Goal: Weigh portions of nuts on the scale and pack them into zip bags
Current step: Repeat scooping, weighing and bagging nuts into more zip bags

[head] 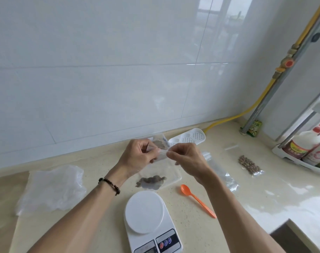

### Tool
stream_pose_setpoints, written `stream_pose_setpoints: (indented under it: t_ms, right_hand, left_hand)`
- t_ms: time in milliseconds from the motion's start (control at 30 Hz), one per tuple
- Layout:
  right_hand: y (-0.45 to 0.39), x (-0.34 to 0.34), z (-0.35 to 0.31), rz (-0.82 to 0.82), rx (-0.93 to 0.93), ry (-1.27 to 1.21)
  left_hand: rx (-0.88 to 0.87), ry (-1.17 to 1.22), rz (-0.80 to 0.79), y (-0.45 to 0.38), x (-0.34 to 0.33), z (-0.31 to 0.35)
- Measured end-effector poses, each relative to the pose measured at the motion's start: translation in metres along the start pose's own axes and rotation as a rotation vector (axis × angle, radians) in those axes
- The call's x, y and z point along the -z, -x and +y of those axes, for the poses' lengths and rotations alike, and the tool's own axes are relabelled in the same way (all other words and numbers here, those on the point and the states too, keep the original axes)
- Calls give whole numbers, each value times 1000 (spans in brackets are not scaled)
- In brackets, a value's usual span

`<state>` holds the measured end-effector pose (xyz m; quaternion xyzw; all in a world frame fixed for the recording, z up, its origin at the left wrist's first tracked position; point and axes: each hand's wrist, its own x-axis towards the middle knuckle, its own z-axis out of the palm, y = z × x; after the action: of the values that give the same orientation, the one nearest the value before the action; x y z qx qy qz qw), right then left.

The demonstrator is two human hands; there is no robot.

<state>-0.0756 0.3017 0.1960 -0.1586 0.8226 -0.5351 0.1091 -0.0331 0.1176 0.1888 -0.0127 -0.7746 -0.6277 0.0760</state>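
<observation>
Two bare hands meet above a beige countertop (201, 225), holding a small clear zip bag (160, 172) by its top edge. The left hand (137, 157), with a dark bead bracelet (109, 185) on its wrist, pinches the bag's mouth between curled fingers and thumb. The right hand (187, 157) pinches the same edge just beside it, fingers curled in. The bag hangs down from the hands, and a small heap of brown nuts (151, 181) sits at its bottom, close to the counter surface.

Just in front of the bag, nearer the person, stands a white kitchen scale (150, 221) with a bare round platform. An orange plastic spoon (197, 199) lies on the counter to the right of the scale. Farther right lie empty clear bags (219, 172), and beyond them a flat sealed bag of nuts (249, 164). A crumpled clear plastic bag (53, 190) lies to the left. Behind the hands, partly hidden by them, another clear bag with brown contents (160, 142) rests by the white tiled wall (100, 70), beside a white perforated tray (189, 137). Bottles (309, 148) stand on a rack at the far right.
</observation>
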Motion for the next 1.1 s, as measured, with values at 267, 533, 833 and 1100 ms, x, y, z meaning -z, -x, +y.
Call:
stream_pose_setpoints:
  t_ms: [267,533,833,1100]
  right_hand:
    - [-12,54,12,-7,51,-211]
    - [-46,122,39,-54,144,-45]
    - [-68,192,69,-94,108,-252]
    - [-78,221,84,-114,49,-529]
  left_hand:
    - [-59,-101,56,-24,-47,15]
    - [32,-80,98,-56,-109,30]
    - [162,-29,203,-85,-176,45]
    - [105,-143,360,-95,-208,49]
